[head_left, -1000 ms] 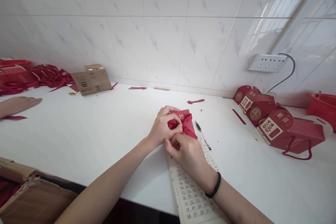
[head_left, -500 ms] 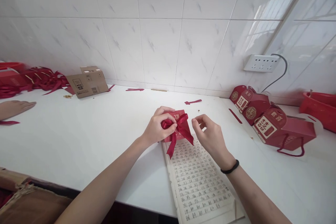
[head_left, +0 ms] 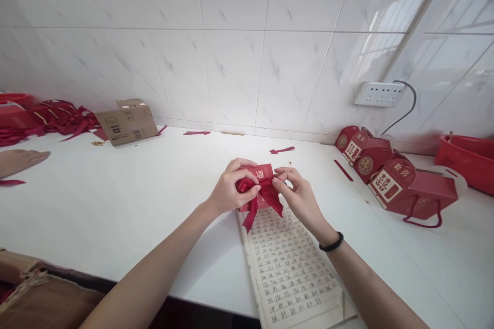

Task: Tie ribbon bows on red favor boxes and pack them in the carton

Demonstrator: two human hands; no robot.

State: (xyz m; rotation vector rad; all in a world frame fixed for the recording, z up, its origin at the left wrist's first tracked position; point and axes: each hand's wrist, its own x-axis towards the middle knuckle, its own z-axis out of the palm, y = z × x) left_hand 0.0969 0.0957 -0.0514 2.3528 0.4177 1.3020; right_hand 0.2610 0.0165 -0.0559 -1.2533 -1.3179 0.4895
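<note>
A small red box (head_left: 265,170) with pale printed characters lies on the top end of a handwritten sheet (head_left: 293,267). Dark red ribbon (head_left: 272,199) is tied round it in a bow, its two tails hanging toward me. My left hand (head_left: 235,185) pinches the bow's left loop between thumb and fingers at the box's left side. On the other side, my right hand (head_left: 295,190) has thumb and fingertips closed on the bow's right loop. The fingers partly cover the knot and both loops.
Red gift boxes (head_left: 412,190) with cord handles stand at the right, near a red basin (head_left: 469,159). A folded cardboard piece (head_left: 129,123) and a heap of ribbon (head_left: 57,118) lie at the back left. Another person's hand (head_left: 23,162) rests at the left edge.
My right hand has moved left from beside the bow and taken hold of its right loop. My left hand keeps its pinch.
</note>
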